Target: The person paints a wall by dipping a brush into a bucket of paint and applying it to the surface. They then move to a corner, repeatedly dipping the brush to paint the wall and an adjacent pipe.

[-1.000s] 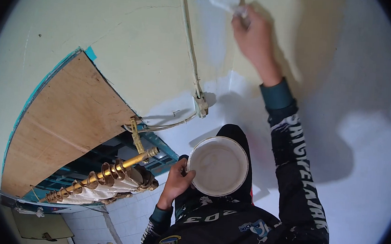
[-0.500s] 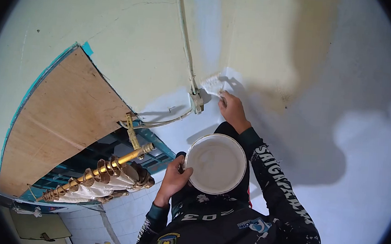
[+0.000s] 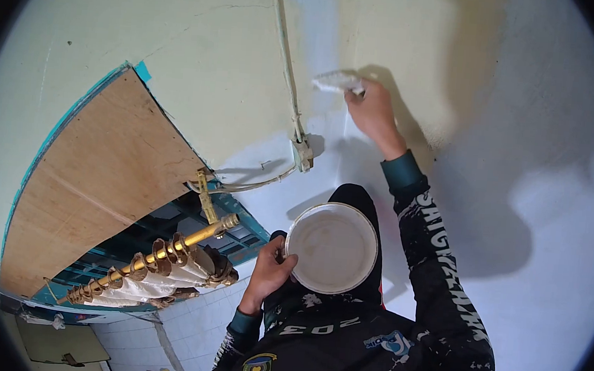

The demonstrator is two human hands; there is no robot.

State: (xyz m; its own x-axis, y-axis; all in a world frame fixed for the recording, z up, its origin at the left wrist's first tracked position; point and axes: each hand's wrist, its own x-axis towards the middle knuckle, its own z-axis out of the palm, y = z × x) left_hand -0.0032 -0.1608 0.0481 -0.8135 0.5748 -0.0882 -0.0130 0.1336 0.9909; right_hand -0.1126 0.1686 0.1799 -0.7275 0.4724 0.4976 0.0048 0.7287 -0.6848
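Observation:
A white brush (image 3: 338, 82) is gripped in my right hand (image 3: 375, 115), its bristles against the wall near the corner, above the cable box. My left hand (image 3: 270, 273) holds a round white tub (image 3: 332, 248) by its left rim, thumb over the edge. Pale residue coats the inside of the tub. Around the corner the cream wall (image 3: 210, 46) carries patches of white paint (image 3: 320, 41).
A cable runs down the wall to a small box (image 3: 303, 156). At the left are a plywood panel (image 3: 102, 177) and a gold curtain rod (image 3: 199, 236) with a bunched curtain (image 3: 157, 282). The right wall (image 3: 554, 289) is pale.
My right hand and the brush have moved up the wall, and the arm reaches farther out. The tub in my left hand has barely shifted.

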